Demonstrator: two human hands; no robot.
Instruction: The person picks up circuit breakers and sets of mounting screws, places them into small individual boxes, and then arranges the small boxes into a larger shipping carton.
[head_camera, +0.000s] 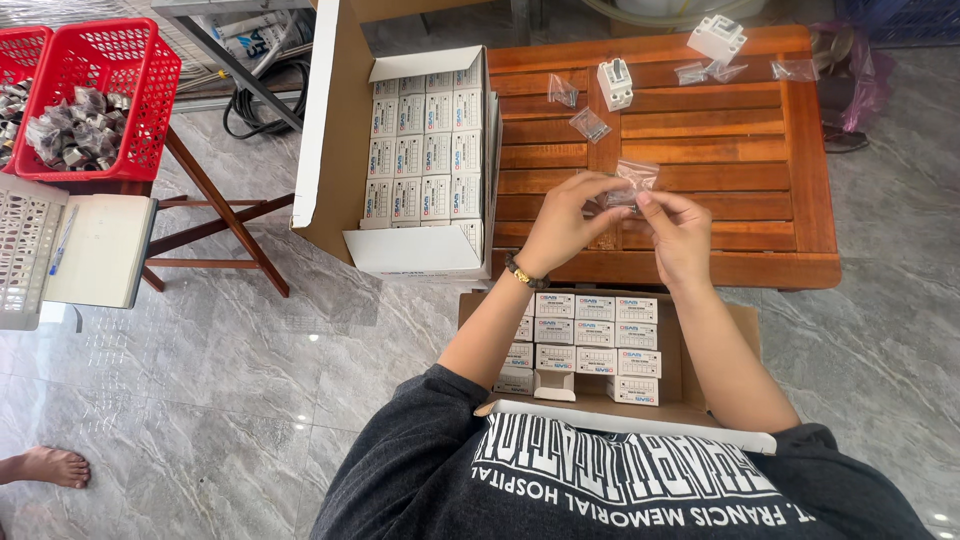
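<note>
Over the near edge of a low wooden slatted table (760, 150), my left hand (565, 222) and my right hand (680, 232) together pinch a small clear plastic bag (636, 176). My left wrist wears a dark bead bracelet. Two white plastic electrical devices (615, 84) (717, 38) stand on the far part of the table, with several more small clear bags (590, 124) lying around them. Below my arms an open cardboard carton (700, 350) holds rows of small white boxes (596, 335).
A second open carton (330, 150) of small white boxes leans at the table's left. Red baskets (100, 100) with wrapped parts sit on a stand at far left, beside a white crate (25, 250). Another person's bare foot (50, 466) rests on the tiled floor.
</note>
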